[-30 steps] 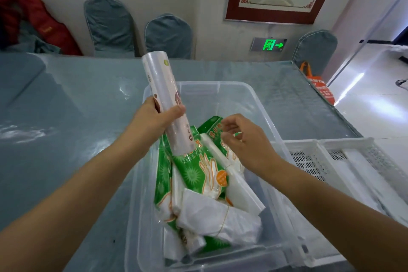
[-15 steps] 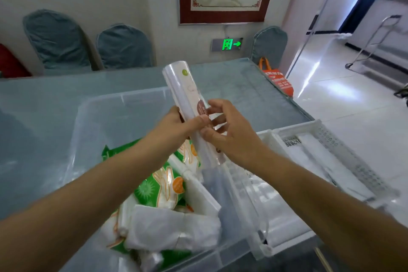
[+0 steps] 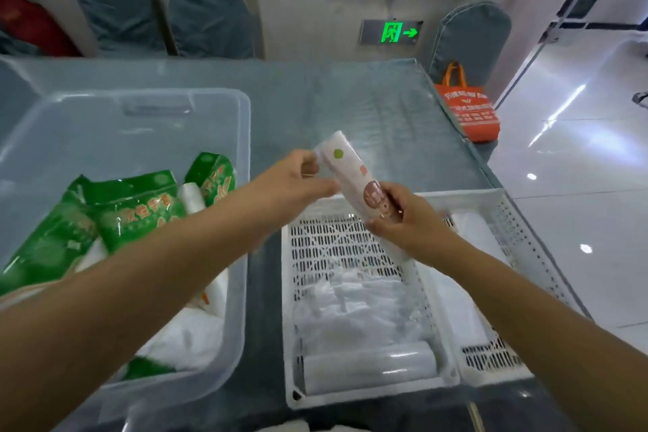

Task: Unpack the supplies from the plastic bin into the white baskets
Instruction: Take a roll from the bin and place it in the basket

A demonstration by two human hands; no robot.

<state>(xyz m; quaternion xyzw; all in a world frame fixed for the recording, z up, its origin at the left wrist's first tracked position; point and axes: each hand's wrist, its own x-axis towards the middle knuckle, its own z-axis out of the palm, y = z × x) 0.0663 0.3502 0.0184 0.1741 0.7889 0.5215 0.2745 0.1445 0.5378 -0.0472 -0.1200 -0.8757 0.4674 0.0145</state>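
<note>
A white roll of plastic wrap (image 3: 354,175) is held tilted above the left white basket (image 3: 354,245). My left hand (image 3: 294,182) pinches its upper end and my right hand (image 3: 403,217) grips its lower part. The clear plastic bin (image 3: 242,186) at left holds green glove packets (image 3: 136,210) and white bags. Another white roll (image 3: 368,366) and clear plastic bags lie in the left basket. A second white basket (image 3: 508,221) sits to its right with a white package inside.
The bin and baskets sit on a table covered with a blue-grey glossy sheet (image 3: 350,102). Blue covered chairs (image 3: 210,21) line the far wall. An orange bag (image 3: 470,109) sits on a chair at the table's right corner.
Both hands have carried the roll rightward from above the bin to above the left basket. My right hand now grips its lower part.
</note>
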